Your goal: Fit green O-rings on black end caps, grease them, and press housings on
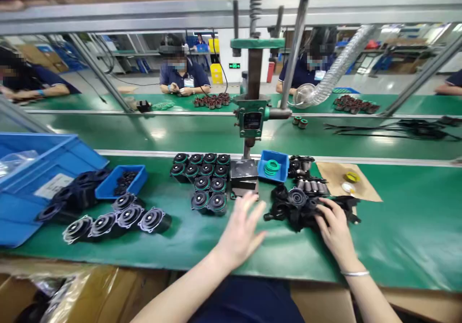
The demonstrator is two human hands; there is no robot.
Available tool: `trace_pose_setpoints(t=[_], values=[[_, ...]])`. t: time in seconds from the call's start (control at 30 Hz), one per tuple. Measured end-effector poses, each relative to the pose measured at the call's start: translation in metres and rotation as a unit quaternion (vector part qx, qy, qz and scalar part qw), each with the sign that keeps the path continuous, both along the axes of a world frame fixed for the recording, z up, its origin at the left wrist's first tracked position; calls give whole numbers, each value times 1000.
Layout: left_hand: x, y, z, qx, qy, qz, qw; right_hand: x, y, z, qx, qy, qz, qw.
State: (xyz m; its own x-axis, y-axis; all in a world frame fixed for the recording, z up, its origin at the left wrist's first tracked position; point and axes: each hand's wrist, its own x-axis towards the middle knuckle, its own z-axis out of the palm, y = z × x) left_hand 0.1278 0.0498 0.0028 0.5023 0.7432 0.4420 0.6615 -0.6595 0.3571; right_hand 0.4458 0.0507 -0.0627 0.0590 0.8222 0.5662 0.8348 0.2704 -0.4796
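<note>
My left hand [241, 231] is over the green bench in front of the press base, fingers spread and holding nothing. My right hand [335, 229] is at the right side of a pile of black plastic parts [298, 198]. Its fingers bend around one black part, and the fingertips are partly hidden among the pieces. Left of the press base, several round black housings with green rings [207, 184] are grouped in rows. A black block [244, 170] lies on the press base under the green hand press [251, 118]. Behind the pile stands a small blue bin [263, 173] with green rings [272, 167].
On the left are a large blue crate [43, 159], a blue tray with small black parts [142, 176] and several metal-rimmed housings [130, 216]. Brown paper [366, 188] holds a yellow-rimmed tin [352, 177] at right. Co-workers sit across the bench.
</note>
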Motion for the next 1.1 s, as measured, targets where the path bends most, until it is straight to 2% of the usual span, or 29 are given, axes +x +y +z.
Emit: trace_pose_setpoints(t=[0.07, 0.13, 0.2, 0.27, 0.37, 0.47, 0.53, 0.63, 0.73, 0.87, 0.97, 1.03, 1.1], values=[[-38, 6, 6, 14, 19, 133, 991, -2, 6, 7, 9, -15, -16, 1000], [-69, 16, 8, 14, 56, 194, 979, -8, 5, 22, 47, -24, -44, 998], [-88, 27, 8, 4, 95, 189, 977, -20, 0, 41, 107, -2, -52, 993], [-98, 34, 6, -6, 119, 169, 978, -37, -9, 60, 143, 19, 3, 989], [-101, 38, 4, -7, 124, 154, 980, -73, -25, 73, 92, -67, 125, 986], [-100, 37, 2, 2, 117, 144, 983, -110, -41, 65, -1, -224, 146, 964], [-100, 36, 1, 10, 112, 133, 985, -127, -51, 56, -66, -273, 138, 950], [-99, 37, 0, 13, 106, 120, 987, -135, -63, 48, -149, -233, 155, 949], [-97, 34, -1, 4, 98, 103, 990, -128, -70, 50, -195, -163, 180, 950], [-87, 23, -3, -38, 58, 47, 996, -118, -67, 50, -215, -113, 229, 943], [-75, 15, -11, -105, -16, 4, 994, -116, -61, 43, -179, -101, 227, 952], [-67, 11, -19, -164, -87, -17, 982, -116, -57, 38, -152, -104, 213, 960], [-60, 7, -30, -226, -174, -20, 958, -116, -56, 32, -149, -91, 220, 960]])
